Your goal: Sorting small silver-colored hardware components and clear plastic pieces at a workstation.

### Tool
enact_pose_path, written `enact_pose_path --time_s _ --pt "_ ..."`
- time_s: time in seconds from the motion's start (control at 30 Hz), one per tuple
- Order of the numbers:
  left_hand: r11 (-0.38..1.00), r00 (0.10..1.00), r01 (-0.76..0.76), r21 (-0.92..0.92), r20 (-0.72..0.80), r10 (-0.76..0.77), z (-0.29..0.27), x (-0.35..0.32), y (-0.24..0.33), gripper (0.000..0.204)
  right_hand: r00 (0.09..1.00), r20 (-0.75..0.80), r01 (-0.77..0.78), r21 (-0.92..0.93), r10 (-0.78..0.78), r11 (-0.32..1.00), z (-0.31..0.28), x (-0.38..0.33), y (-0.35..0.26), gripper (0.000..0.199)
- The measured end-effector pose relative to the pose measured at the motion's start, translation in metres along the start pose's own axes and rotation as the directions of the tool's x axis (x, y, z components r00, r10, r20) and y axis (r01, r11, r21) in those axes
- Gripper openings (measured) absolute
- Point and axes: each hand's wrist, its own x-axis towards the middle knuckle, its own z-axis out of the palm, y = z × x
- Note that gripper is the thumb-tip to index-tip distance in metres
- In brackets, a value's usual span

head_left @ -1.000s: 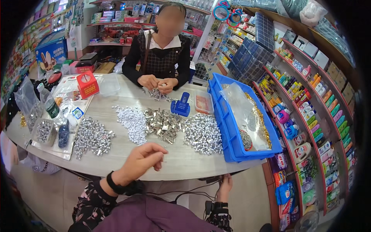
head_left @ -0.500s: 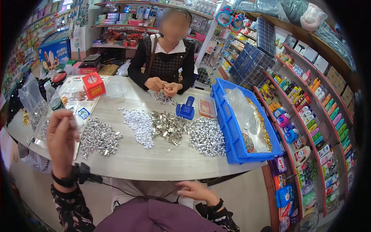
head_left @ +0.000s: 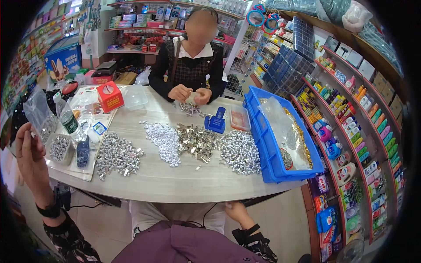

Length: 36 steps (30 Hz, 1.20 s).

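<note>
My left hand (head_left: 30,160) is raised at the far left, off the table's left end, fingers loosely apart and nothing seen in it. My right hand (head_left: 236,212) rests low under the table's front edge, near my lap; its fingers are partly hidden. On the table (head_left: 184,184) lie several heaps of small metal parts: a silver heap (head_left: 117,155) at the left, a white heap (head_left: 164,139), a brassy heap (head_left: 196,142) and a silver heap (head_left: 239,151) to the right.
A person sits across the table with both hands (head_left: 189,94) on small parts. A blue crate (head_left: 272,151) holding a clear bag stands at the right. Left are a red box (head_left: 109,96), a bottle (head_left: 67,117) and a small tub (head_left: 59,148). Shelves of goods line the right.
My left hand swung from over the table's front edge out to the far left and rose. My right hand stayed low under the table edge.
</note>
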Motion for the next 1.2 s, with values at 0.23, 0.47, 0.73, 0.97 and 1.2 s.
enact_pose_path --time_s 0.23,0.47,0.73,0.97,1.2 --pt "0.991 0.997 -0.070 0.116 0.027 0.068 0.015 0.010 -0.008 0.025 0.907 -0.415 -0.077 -0.016 0.063 0.997 0.055 -0.013 0.070 0.052" --pt "0.998 1.000 -0.004 0.056 0.030 0.002 0.010 0.009 0.001 0.024 0.875 -0.188 -0.333 0.436 0.446 0.836 0.071 0.002 0.071 0.052" --pt "0.998 0.986 0.032 0.046 0.162 -0.040 0.029 -0.005 0.007 0.023 0.835 -0.546 -0.156 -0.123 0.065 0.980 0.065 0.020 0.085 0.038" --pt "0.997 0.992 0.034 0.063 0.120 -0.042 0.039 -0.020 -0.008 0.022 0.937 0.252 -0.253 0.006 0.243 0.967 -0.010 -0.038 0.000 0.032" --pt "0.994 0.973 0.105 -0.008 0.210 -0.101 0.021 -0.033 -0.038 0.022 0.953 0.270 0.195 -0.212 -0.134 0.958 -0.113 -0.069 -0.153 0.039"
